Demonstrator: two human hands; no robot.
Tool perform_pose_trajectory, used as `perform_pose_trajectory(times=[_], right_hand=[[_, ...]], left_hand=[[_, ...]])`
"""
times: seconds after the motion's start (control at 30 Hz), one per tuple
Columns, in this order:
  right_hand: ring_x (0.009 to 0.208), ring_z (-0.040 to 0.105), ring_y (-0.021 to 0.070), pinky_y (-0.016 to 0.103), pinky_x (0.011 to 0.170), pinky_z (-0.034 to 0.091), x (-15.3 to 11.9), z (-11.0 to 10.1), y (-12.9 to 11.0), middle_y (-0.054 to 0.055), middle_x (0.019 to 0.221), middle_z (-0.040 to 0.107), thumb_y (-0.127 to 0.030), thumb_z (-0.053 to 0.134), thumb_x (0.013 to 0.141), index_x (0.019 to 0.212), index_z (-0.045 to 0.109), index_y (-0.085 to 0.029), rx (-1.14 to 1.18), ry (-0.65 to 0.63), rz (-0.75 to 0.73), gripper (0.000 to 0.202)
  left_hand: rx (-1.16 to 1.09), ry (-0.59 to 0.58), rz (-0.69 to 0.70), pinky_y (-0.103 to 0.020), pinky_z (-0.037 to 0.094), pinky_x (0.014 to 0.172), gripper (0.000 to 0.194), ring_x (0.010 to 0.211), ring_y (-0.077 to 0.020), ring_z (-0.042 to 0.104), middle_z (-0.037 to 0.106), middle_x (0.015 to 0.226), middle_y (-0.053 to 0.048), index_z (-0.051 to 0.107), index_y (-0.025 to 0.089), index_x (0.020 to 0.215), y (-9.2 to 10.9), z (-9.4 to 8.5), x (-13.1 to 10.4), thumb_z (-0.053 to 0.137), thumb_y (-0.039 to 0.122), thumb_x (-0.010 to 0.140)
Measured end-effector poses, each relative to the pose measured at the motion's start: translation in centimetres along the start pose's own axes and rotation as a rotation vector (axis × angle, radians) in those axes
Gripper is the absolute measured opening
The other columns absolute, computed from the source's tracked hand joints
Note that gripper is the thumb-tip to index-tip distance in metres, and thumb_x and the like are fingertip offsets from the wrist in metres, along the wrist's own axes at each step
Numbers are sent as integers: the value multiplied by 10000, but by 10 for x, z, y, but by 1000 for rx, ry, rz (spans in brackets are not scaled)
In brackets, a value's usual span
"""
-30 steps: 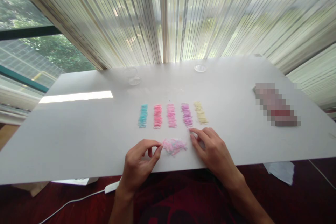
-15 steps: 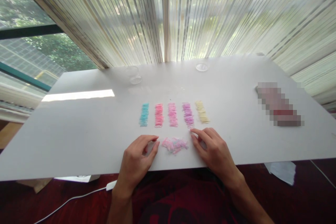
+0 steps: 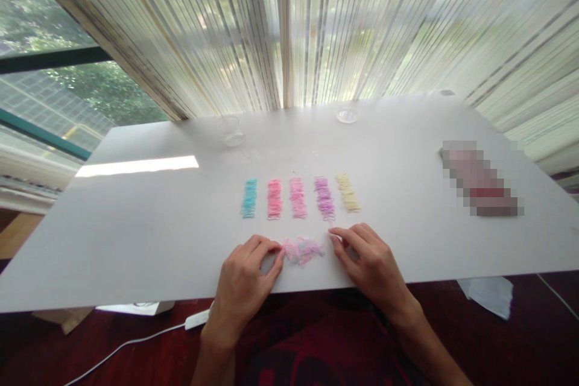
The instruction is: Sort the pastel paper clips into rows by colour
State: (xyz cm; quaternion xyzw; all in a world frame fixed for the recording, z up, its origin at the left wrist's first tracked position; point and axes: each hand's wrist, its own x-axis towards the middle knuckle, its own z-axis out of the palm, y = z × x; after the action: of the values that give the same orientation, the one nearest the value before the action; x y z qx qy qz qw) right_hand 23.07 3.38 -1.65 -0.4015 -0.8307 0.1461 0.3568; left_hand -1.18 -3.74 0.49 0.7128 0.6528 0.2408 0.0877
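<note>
My left hand (image 3: 250, 274) is closed in a pinch, thumb and forefinger meeting at the left edge of a loose pile of small pink, lilac and pale blue strips (image 3: 304, 251). Whatever lies between those fingertips is too small to make out. On the pile's right, my right hand (image 3: 368, 259) has its thumb and forefinger drawn close together just below the purple column (image 3: 324, 199). A faint pale pink bit shows at its fingertips. Beside the purple column stand turquoise (image 3: 249, 198), coral (image 3: 274, 199), pink (image 3: 297, 198) and yellow (image 3: 348, 193) columns of similar thin pieces.
Two clear round dishes or lids, one at the back left (image 3: 234, 137) and one at the back centre (image 3: 347, 116), rest on the white table (image 3: 149, 241). A pixelated flat object (image 3: 482, 178) lies at right. Striped curtains (image 3: 289, 24) hang behind the far edge.
My left hand has moved right to the pile's edge, its fingertips coming together. My right hand has drawn slightly down from the purple column's lower end.
</note>
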Motion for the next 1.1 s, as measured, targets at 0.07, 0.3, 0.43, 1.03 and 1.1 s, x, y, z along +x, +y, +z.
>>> perform_pose_trajectory(times=[0.07,0.3,0.43,1.03,1.1], right_hand=[[752,603,199,347,726,505,0,0,0,26,787,621,-179,574,1037,1065,690,-171,4,2,2,119],[735,610,195,344,712,512,1,-1,-1,20,773,626,-200,555,1045,1052,691,-186,0,-1,8,137],[733,622,199,352,712,521,2,-1,-1,24,771,639,-204,549,1043,1049,700,-196,-1,-8,21,151],[878,676,196,335,783,583,25,-3,-18,50,931,724,-185,615,1020,1042,705,-214,316,-193,-90,97],[874,675,194,334,782,582,24,-2,-17,50,922,719,-178,617,1014,1021,701,-213,312,-192,-85,91]], left_hand=[[-17,6,0,-304,516,722,80,800,-184,697,719,897,-1,693,225,941,-1,0,-1,629,238,988],[-53,36,11,-271,511,667,138,797,-168,697,738,917,-22,712,222,968,-2,-4,-2,591,271,1012],[-68,60,48,-268,510,648,134,768,-164,695,745,910,-20,722,224,969,-2,-8,1,602,267,1011],[-253,35,202,-249,551,718,74,761,-141,673,714,912,-30,707,212,1009,13,-4,16,634,204,1002],[-257,30,195,-251,554,711,81,748,-139,672,712,907,-28,706,211,996,12,-3,16,626,221,1008]])
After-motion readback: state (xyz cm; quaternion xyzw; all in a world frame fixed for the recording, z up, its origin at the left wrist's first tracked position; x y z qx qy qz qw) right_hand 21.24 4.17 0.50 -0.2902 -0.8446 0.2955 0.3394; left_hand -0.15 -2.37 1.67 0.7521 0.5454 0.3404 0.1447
